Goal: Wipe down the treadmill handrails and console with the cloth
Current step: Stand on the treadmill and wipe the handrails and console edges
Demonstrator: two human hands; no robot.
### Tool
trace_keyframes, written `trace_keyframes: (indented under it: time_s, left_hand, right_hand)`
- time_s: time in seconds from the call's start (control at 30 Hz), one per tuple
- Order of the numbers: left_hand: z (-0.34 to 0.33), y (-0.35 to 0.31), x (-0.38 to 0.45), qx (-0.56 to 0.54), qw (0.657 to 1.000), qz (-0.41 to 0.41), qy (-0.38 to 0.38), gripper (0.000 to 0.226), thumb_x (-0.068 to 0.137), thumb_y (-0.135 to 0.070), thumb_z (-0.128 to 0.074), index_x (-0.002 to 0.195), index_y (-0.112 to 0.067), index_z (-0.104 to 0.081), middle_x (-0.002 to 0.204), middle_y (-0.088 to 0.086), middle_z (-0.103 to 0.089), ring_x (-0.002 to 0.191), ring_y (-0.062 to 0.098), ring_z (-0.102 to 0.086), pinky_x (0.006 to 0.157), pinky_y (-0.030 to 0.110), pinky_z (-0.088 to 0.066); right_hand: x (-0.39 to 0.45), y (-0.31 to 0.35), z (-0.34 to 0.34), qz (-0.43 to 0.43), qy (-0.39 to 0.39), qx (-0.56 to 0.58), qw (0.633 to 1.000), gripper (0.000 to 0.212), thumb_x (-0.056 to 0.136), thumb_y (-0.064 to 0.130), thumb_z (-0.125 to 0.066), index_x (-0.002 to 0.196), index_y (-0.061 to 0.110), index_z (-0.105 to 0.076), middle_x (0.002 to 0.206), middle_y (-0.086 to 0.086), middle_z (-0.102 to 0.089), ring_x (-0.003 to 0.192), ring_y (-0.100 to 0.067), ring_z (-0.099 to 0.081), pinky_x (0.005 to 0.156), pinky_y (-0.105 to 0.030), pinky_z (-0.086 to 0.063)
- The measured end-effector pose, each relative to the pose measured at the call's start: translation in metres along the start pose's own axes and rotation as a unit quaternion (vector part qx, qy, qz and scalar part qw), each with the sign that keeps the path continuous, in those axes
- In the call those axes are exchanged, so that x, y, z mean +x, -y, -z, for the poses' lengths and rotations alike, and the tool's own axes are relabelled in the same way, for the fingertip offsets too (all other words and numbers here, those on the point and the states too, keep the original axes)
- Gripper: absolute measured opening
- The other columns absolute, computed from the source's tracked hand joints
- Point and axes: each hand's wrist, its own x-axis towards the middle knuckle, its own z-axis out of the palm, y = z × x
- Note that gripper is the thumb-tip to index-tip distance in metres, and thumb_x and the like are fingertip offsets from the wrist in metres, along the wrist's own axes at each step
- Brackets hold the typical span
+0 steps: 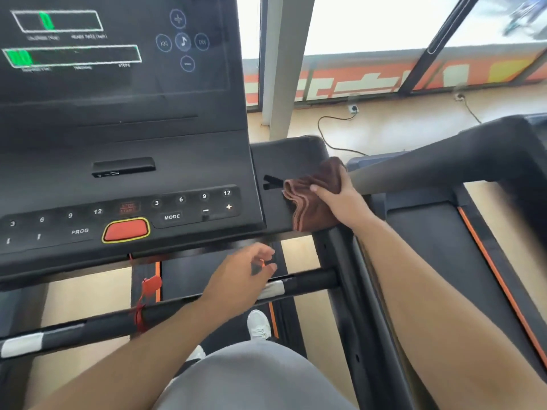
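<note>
Cloth [315,193] (brown, folded) is lying on the console [124,161] wing at three o'clock, the right hand [340,199] gripping it; the left hand [239,273] is hovering, fingers loosely curled, over the crossbar [307,281].

The console [124,161] is seen as a black slanted panel with a lit screen [112,42] above and a button strip below, where a red stop button [125,229] is set. To its right a black side tray [291,161] is joined, and a folded brown cloth [313,193] is laid directly on it, draped over the tray's near edge. Below the console a black crossbar [165,312] with silver patches is run across, and a red cord [142,309] is tied around it.
</note>
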Motion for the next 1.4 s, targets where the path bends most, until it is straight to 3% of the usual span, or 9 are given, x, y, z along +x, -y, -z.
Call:
trace_keyframes:
  time_s: [0.1,0.27,0.4,0.63,0.77,0.9,1.13,1.3,1.4]
  left_hand:
    - [-0.01,0.008,-0.006,0.04,0.999,-0.005,0.025,0.023,0.096,-0.035,-0.063,0.119,-0.035,-0.063,0.115,-0.02,-0.068,0.107,0.001,-0.063,0.097,0.033,-0.051]
    - [-0.021,0.011,-0.01,0.105,0.993,-0.019,0.057,0.035,0.095,-0.042,-0.057,0.13,-0.037,-0.059,0.129,-0.019,-0.064,0.122,0.008,-0.059,0.101,0.033,-0.047]
    - [-0.024,0.015,-0.016,0.158,0.983,-0.067,0.073,0.041,0.097,-0.04,-0.056,0.136,-0.032,-0.055,0.134,-0.013,-0.058,0.123,0.013,-0.054,0.091,0.029,-0.042]
    - [-0.023,0.03,-0.019,0.155,0.977,-0.12,0.09,0.056,0.093,-0.035,-0.065,0.146,-0.026,-0.049,0.142,-0.01,-0.054,0.124,0.015,-0.054,0.101,0.029,-0.042]
    - [-0.023,0.037,-0.023,0.168,0.971,-0.142,0.089,0.065,0.09,-0.035,-0.068,0.151,-0.026,-0.045,0.151,-0.011,-0.049,0.133,0.014,-0.05,0.112,0.028,-0.035]
    - [-0.023,0.039,-0.024,0.19,0.965,-0.159,0.089,0.073,0.09,-0.038,-0.068,0.155,-0.025,-0.038,0.159,-0.009,-0.041,0.144,0.013,-0.04,0.119,0.025,-0.024]
    - [-0.022,0.039,-0.025,0.228,0.952,-0.173,0.107,0.077,0.092,-0.037,-0.066,0.158,-0.022,-0.029,0.163,-0.005,-0.035,0.148,0.018,-0.034,0.123,0.034,-0.026]
    - [-0.024,0.041,-0.033,0.309,0.925,-0.189,0.113,0.087,0.094,-0.041,-0.061,0.162,-0.019,-0.011,0.169,0.0,-0.016,0.155,0.022,-0.017,0.127,0.041,-0.014]
    - [-0.029,0.043,-0.048,0.359,0.909,-0.187,0.098,0.09,0.096,-0.045,-0.056,0.162,-0.018,0.0,0.171,0.003,0.0,0.158,0.027,0.001,0.128,0.048,-0.004]
  right_hand:
    - [-0.041,-0.035,0.011,-0.042,0.044,0.096,0.994,0.095,0.069,0.051,-0.091,0.15,0.038,-0.042,0.132,0.008,-0.066,0.116,-0.015,-0.067,0.106,-0.043,-0.053]
    - [-0.106,-0.071,0.008,-0.085,0.026,0.075,0.993,0.094,0.055,0.052,-0.093,0.139,0.041,-0.053,0.12,0.013,-0.073,0.109,-0.01,-0.07,0.103,-0.04,-0.054]
    - [-0.145,-0.071,0.004,-0.132,-0.011,0.047,0.99,0.098,0.057,0.064,-0.087,0.144,0.036,-0.05,0.122,0.011,-0.07,0.107,-0.014,-0.068,0.096,-0.041,-0.058]
    - [-0.125,-0.038,-0.01,-0.209,-0.049,-0.146,0.966,0.105,0.064,0.081,-0.073,0.145,0.022,-0.04,0.131,-0.003,-0.062,0.113,-0.03,-0.064,0.099,-0.048,-0.054]
    - [-0.102,-0.008,-0.033,-0.152,-0.122,-0.276,0.941,0.104,0.077,0.058,-0.081,0.152,0.013,-0.025,0.144,-0.012,-0.05,0.126,-0.037,-0.057,0.098,-0.049,-0.051]
    - [-0.088,-0.011,-0.051,-0.061,-0.173,-0.337,0.924,0.116,0.076,0.055,-0.083,0.159,0.013,-0.014,0.149,-0.016,-0.044,0.131,-0.039,-0.053,0.099,-0.051,-0.052]
    - [-0.09,-0.022,-0.014,-0.081,-0.044,-0.277,0.956,0.102,0.088,0.056,-0.069,0.162,0.033,-0.003,0.157,-0.006,-0.041,0.134,-0.038,-0.052,0.109,-0.054,-0.046]
    - [-0.14,-0.046,0.017,-0.125,0.044,-0.035,0.991,0.058,0.094,0.04,-0.072,0.146,0.034,-0.048,0.125,0.01,-0.068,0.118,-0.019,-0.064,0.105,-0.038,-0.047]
    - [-0.189,-0.067,0.018,-0.194,0.072,-0.072,0.976,0.089,0.072,0.039,-0.092,0.146,0.032,-0.042,0.12,0.008,-0.068,0.109,-0.019,-0.066,0.099,-0.041,-0.054]
